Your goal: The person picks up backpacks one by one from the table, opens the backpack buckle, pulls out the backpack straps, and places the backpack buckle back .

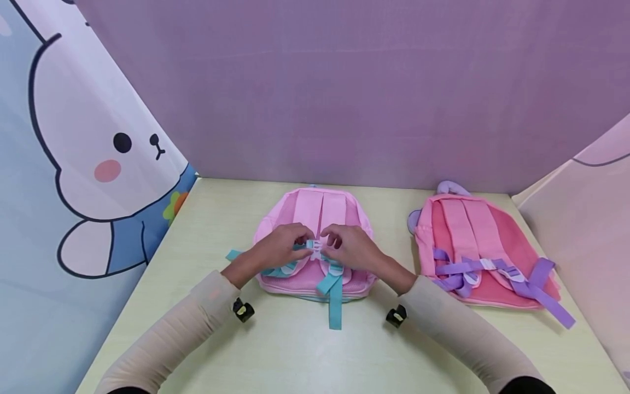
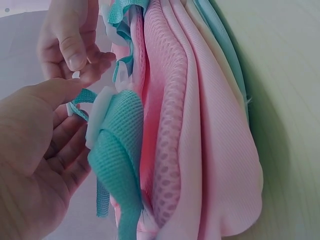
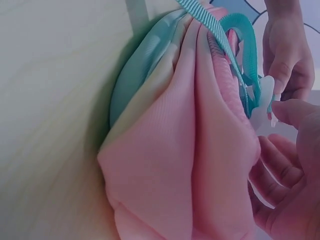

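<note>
A pink backpack [image 1: 334, 205] lies on the table with its shoulder straps facing up and teal webbing straps [image 1: 336, 301] along its lower part. Over its middle, a small white plastic buckle [image 1: 315, 247] sits between the two hands. From the left side, my left hand [image 1: 283, 244] pinches the buckle's end by the teal webbing, thumb against fingers. My right hand [image 1: 353, 247] pinches the buckle's other end, thumb and fingertips right at the white plastic [image 3: 273, 119]. Fingers partly hide the buckle in both wrist views. Another white strap adjuster [image 2: 102, 112] hangs beside the left hand.
To the right lies a second pink backpack [image 1: 458, 224] with purple straps [image 1: 534, 290] trailing over the table edge side. A purple cloth wall [image 1: 354, 98] stands behind the pale table [image 1: 315, 361]. A cartoon-printed cloth [image 1: 88, 153] hangs at left.
</note>
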Demonstrator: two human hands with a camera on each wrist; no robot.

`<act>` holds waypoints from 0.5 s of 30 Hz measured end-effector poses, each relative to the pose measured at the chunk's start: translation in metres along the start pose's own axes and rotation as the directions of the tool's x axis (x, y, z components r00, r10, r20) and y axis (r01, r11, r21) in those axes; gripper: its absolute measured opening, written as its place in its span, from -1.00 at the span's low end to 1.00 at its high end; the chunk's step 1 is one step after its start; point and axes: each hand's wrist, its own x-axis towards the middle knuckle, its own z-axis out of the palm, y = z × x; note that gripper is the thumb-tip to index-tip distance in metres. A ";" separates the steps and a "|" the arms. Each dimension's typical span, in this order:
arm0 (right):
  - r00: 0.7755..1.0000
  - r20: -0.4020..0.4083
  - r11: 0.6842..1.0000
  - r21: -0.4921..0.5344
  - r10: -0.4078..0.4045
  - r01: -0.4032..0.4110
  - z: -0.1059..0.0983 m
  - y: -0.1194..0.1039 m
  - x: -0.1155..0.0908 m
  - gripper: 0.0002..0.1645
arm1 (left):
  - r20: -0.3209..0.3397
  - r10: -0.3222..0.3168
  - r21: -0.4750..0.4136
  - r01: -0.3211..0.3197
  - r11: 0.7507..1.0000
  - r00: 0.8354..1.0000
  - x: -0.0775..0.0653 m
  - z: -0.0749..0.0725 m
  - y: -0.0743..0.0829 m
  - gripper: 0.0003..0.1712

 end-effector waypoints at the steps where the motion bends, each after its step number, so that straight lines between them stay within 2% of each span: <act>1: 1.000 -0.002 1.000 0.006 -0.008 0.008 0.000 -0.001 0.000 -0.54 | 0.002 -0.006 0.000 0.006 1.000 1.000 0.000 0.000 0.001 -0.63; 8: 0.999 -0.001 0.999 0.034 -0.042 0.042 0.005 -0.004 0.003 -0.56 | 0.009 -0.021 0.002 0.021 1.000 1.000 0.001 0.001 0.000 -0.58; 15: 0.997 -0.022 0.998 0.012 -0.068 0.068 0.010 -0.005 0.007 -0.62 | -0.036 -0.022 -0.054 0.020 0.998 0.999 0.000 0.001 0.000 -0.56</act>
